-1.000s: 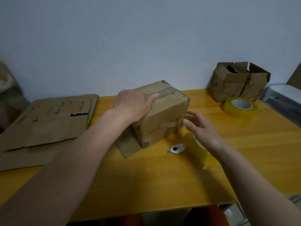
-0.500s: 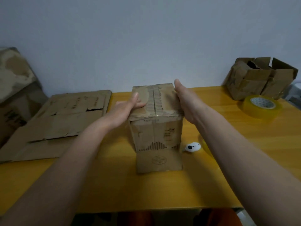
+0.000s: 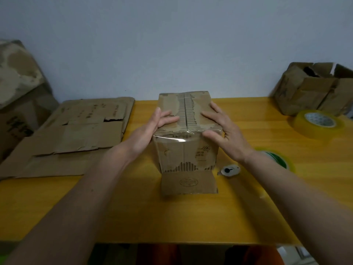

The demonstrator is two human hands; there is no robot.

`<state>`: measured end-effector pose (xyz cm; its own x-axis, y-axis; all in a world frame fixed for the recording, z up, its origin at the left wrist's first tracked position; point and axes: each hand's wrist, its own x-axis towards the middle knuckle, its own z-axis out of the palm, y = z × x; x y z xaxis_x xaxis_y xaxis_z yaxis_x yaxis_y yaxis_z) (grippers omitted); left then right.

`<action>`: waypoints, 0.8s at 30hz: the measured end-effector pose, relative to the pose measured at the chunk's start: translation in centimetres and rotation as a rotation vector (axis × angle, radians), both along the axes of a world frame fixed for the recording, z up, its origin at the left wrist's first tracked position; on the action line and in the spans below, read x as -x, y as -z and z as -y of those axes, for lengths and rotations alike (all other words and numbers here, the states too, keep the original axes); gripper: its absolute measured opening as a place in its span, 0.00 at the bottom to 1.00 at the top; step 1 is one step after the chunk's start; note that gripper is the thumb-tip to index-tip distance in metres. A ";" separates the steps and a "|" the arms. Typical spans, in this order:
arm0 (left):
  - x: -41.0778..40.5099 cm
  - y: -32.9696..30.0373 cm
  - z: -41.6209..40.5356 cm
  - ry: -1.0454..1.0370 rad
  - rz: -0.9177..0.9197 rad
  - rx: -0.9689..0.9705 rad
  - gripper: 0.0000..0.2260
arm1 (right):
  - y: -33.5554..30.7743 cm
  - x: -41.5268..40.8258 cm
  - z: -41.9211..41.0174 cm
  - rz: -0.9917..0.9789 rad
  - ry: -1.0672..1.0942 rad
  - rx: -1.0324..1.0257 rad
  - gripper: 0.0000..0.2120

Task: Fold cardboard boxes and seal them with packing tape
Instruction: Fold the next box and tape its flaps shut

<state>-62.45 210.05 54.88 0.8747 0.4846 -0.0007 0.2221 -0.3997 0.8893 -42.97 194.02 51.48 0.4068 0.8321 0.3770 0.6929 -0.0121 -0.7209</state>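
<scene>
I press my flat left hand (image 3: 154, 127) and right hand (image 3: 219, 129) on the cardboard box (image 3: 188, 134) near the table's (image 3: 133, 217) back edge, holding flaps shut; next I need the tape roll (image 3: 277, 159).

Your arms and hands: bare, nothing worn.

Your left hand (image 3: 152, 129) and right hand (image 3: 222, 131) show no gloves, rings, watch, bands or markings. Both forearms run uncovered from the wrists to the lower corners of the view; no sleeve edge or cuff shows anywhere along them. Your fingers (image 3: 169, 116) are plainly visible, with short nails. At the bottom edge, below the forearms, you have a patch of orange-red fabric showing, too dim and cropped to tell what garment it is.
</scene>
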 end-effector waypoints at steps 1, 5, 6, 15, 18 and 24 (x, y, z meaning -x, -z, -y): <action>-0.1 0.0 0.1 -0.008 -0.002 -0.013 0.31 | 0.1 -0.2 0.2 0.016 -0.023 0.004 0.31; 0.1 -0.1 0.6 -0.031 0.006 -0.074 0.28 | -1.1 -0.2 0.8 0.114 -0.049 0.124 0.42; 0.0 -0.2 0.7 -0.035 0.013 -0.083 0.28 | -2.1 0.1 0.6 0.151 -0.010 0.181 0.44; 0.7 0.0 0.5 -0.020 0.074 0.017 0.29 | -4.6 2.2 -2.0 0.643 0.004 0.382 0.39; 1.0 -0.2 0.8 -0.024 0.113 0.060 0.29 | -5.2 3.7 -2.7 0.678 0.059 0.484 0.43; 1.5 0.3 0.2 -0.039 0.186 0.133 0.30 | -4.5 6.0 -4.1 0.778 0.230 0.400 0.38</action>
